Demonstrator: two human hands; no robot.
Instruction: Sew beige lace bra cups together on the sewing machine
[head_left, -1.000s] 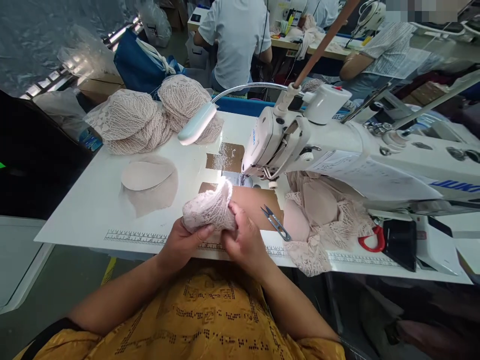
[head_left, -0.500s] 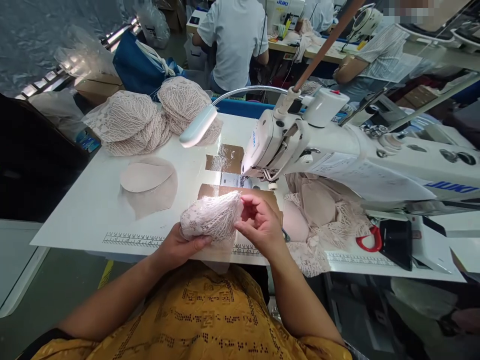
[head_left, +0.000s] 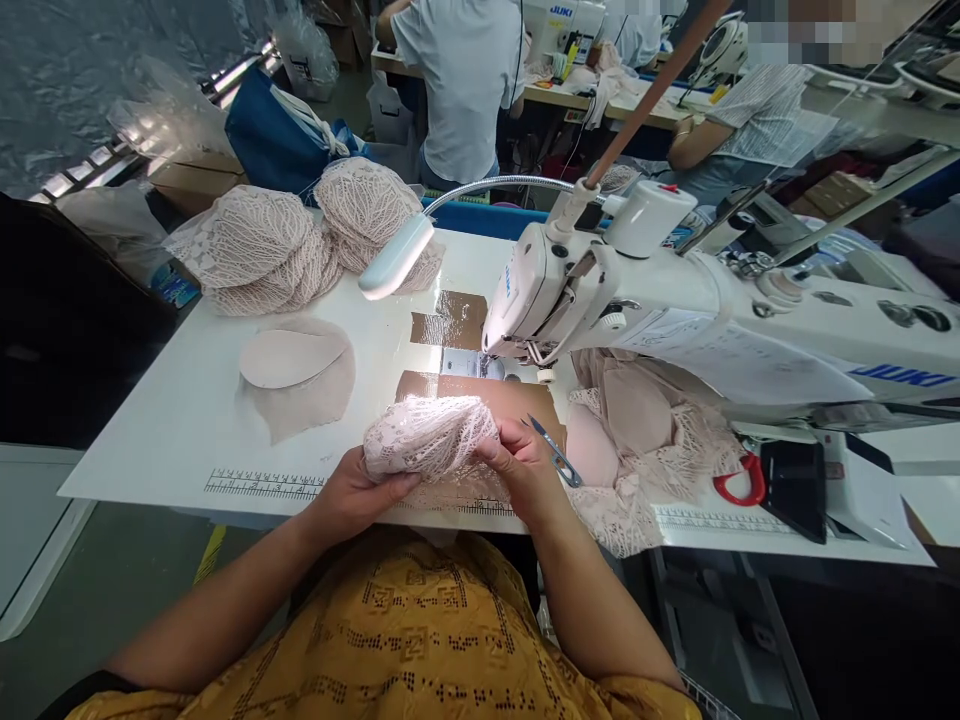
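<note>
A pale pink lace bra cup (head_left: 427,437) is held between my hands just over the table's front edge, its lace side up. My left hand (head_left: 367,493) grips the left end, thumb on top and the other fingers hidden beneath. At the right end my right hand (head_left: 523,468) pinches the lace edge between thumb and fingers. Sheer fabric hangs under the cup. A pair of thread snips (head_left: 556,455) lies just right of my right hand. Behind the cup stands the white sewing machine (head_left: 525,290), its needle area lit.
Stacked lace cups (head_left: 255,245) sit at the back left, near a smooth cup piece (head_left: 296,365) on sheer fabric. Lace pieces (head_left: 637,420) heap under the machine arm. Red-handled scissors (head_left: 742,482) lie at right. A lamp (head_left: 397,255) overhangs the table; people work behind.
My right hand has closed in on the lace edge and shifted slightly down. The cup's right end has lowered and flattened. The snips now show fully beside my right hand.
</note>
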